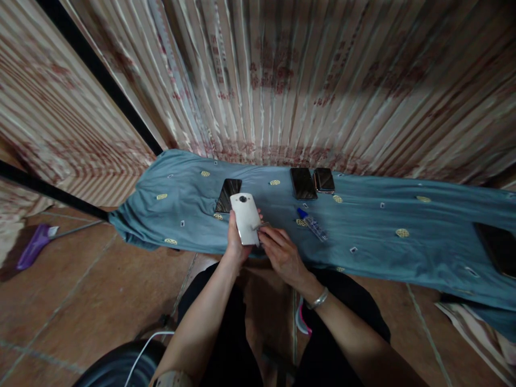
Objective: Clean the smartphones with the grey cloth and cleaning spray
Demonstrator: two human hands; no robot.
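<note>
A white smartphone [245, 217], its back with the round camera facing up, rests in my left hand [236, 239], whose fingers wrap round its sides. My right hand [279, 248] is at the phone's lower right edge, fingers pinched on a small thin item [260, 226] too small to name. Just beyond the white phone lies a dark phone [228, 194] on the blue cloth [193, 207]. To the right of my hands is a clear blue-capped bottle or tube [312, 223].
Further back lie a black phone [303, 183] and a smaller dark device [324, 180], side by side. Another dark device [496, 247] is at the far right. A striped curtain [274, 80] hangs behind; black poles [100, 75] stand left. A purple broom head [34, 247] is on the floor.
</note>
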